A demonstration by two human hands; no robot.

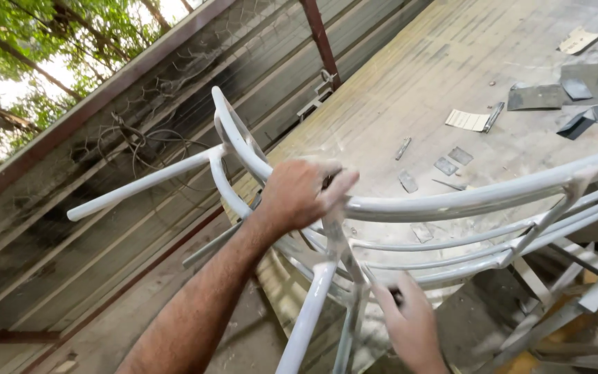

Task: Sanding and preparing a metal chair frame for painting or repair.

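Head camera, tilted view. A white-painted frame of bent metal tubes (451,204) fills the middle of the frame, running from the left centre to the right edge. Its curved top rail arcs from upper centre down to the right; thinner parallel rails lie beneath it, and straight legs stick out toward the left edge and the bottom centre.

Left hand (302,194), centre of frame: it grips the curved top rail where the bend meets an upright. Fingers wrapped over the tube and pressed together, thumb laid along the rail toward the right. The forearm comes in from the bottom left.

Right hand (410,322), bottom centre-right: it sits under the lower rails, touching the frame near the point where the legs join. Fingers are curled, apparently around something dark, but what it is cannot be told; the grip itself is partly hidden by the tubes.

Behind the frame, a broad dusty workbench top (437,76) takes up the upper right. Lying on it: small flat grey metal offcuts (446,165) near the centre, a pale paper card (466,120) further up, and dark grey sheet pieces (536,97) toward the upper right corner.

Left half of frame: a corrugated metal wall (70,228) with wire mesh above it, and green foliage (50,41) in the upper left corner. A rust-red steel post (321,41) stands at top centre.
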